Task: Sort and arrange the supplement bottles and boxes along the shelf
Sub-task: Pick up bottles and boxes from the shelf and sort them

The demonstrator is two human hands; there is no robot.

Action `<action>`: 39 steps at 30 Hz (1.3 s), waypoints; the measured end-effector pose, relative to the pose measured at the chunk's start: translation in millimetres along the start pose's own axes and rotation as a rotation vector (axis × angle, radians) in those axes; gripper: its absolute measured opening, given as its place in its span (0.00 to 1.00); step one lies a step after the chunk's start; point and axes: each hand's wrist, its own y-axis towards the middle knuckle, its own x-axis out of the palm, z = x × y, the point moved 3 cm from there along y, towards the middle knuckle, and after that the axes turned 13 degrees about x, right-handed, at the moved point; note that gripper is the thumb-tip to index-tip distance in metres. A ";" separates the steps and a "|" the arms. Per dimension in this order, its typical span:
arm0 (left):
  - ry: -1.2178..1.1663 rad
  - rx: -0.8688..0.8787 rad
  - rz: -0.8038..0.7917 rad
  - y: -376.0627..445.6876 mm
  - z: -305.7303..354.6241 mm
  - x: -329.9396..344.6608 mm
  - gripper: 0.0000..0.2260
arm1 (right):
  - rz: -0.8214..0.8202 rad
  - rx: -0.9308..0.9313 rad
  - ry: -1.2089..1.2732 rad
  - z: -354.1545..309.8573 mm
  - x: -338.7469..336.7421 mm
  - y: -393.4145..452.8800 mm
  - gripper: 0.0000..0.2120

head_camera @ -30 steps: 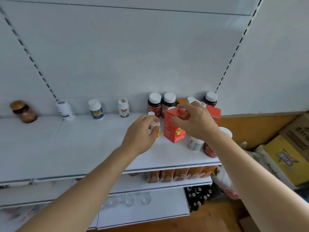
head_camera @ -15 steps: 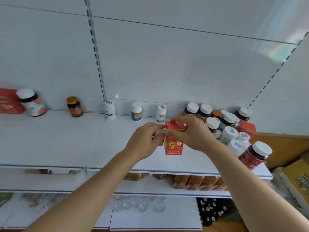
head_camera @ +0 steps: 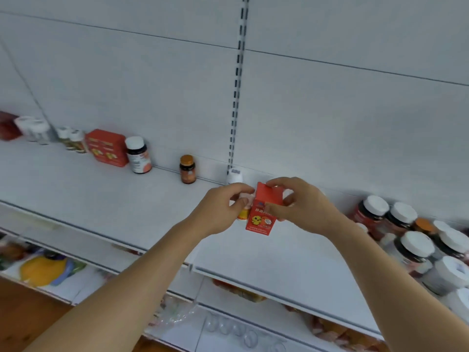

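I see my right hand [head_camera: 302, 207] pinching a small red box [head_camera: 264, 212] with a yellow chick on its front. The thumb is on the front face and the fingers curl over the open top flap. The box stands tall, its long side running up and down, top leaning a little toward 1 o'clock, and its picture faces me. It is held up above the white shelf [head_camera: 101, 207], near the middle of what I see. My left hand [head_camera: 220, 209] is right beside it at 9 o'clock, and its fingers curl around a small bottle [head_camera: 244, 210] with a white cap and an orange bottom. That bottle stands up too and touches the left side of the box. Behind my hands, at 12 o'clock, a white bottle [head_camera: 234, 176] stands by the back wall. At 10 o'clock from the box stands a little brown bottle [head_camera: 187, 169] with an orange cap, then a dark bottle with a white cap [head_camera: 138, 154], then a flat red box [head_camera: 106, 147] leaning on the wall. More bottles at the far left are too blurry to tell apart. At 3 o'clock a crowd of white-capped jars [head_camera: 416, 246] sits close together on the shelf.
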 end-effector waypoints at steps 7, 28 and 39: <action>0.039 -0.112 0.131 -18.9 -40.7 -59.0 0.11 | -0.090 -0.156 0.017 -52.3 49.1 53.7 0.22; 0.074 -0.225 0.353 -139.2 -196.3 -332.5 0.11 | -0.012 -0.254 -0.139 -284.0 272.4 105.1 0.23; 0.102 -0.223 0.301 -127.2 -277.4 -406.0 0.12 | 0.057 -0.216 -0.152 -337.3 355.2 187.1 0.25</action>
